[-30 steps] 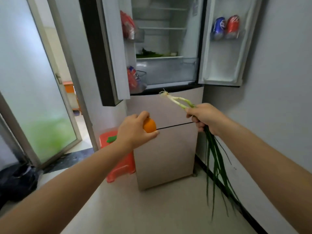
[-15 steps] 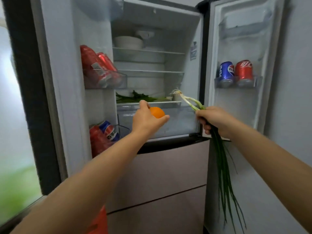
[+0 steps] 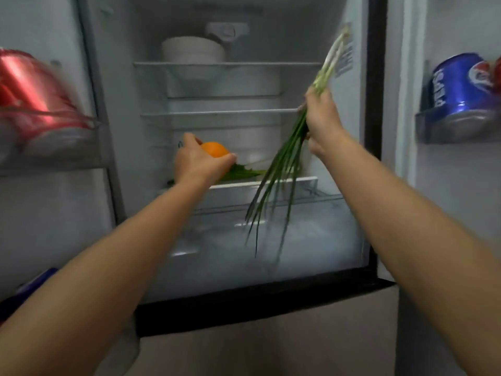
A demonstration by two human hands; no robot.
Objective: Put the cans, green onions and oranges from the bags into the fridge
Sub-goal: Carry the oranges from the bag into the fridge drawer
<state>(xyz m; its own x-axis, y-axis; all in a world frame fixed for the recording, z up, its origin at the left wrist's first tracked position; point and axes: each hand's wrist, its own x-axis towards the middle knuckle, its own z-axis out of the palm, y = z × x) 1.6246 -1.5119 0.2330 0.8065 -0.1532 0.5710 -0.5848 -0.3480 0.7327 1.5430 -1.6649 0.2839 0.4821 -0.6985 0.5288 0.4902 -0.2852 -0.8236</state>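
The fridge (image 3: 375,77) stands open in front of me. My left hand (image 3: 196,162) grips an orange (image 3: 214,149) just above the lowest glass shelf, over some green leaves (image 3: 242,172). My right hand (image 3: 321,112) holds a bunch of green onions (image 3: 282,169) inside the fridge; their white roots point up at the right wall and the green tips hang down in front of the crisper drawer (image 3: 311,234). Red cans (image 3: 29,88) lie in the left door rack. A blue can (image 3: 461,85) stands in the right door rack.
A stack of white bowls (image 3: 193,51) sits on the top shelf. The middle shelves (image 3: 217,114) hold nothing I can see. A closed lower drawer front (image 3: 271,348) lies below the open compartment. Another blue can (image 3: 35,280) shows low in the left door.
I have moved closer to the fridge. My left hand carried the orange in over the lowest shelf. My right hand lifted the green onions inside, roots now pointing up.
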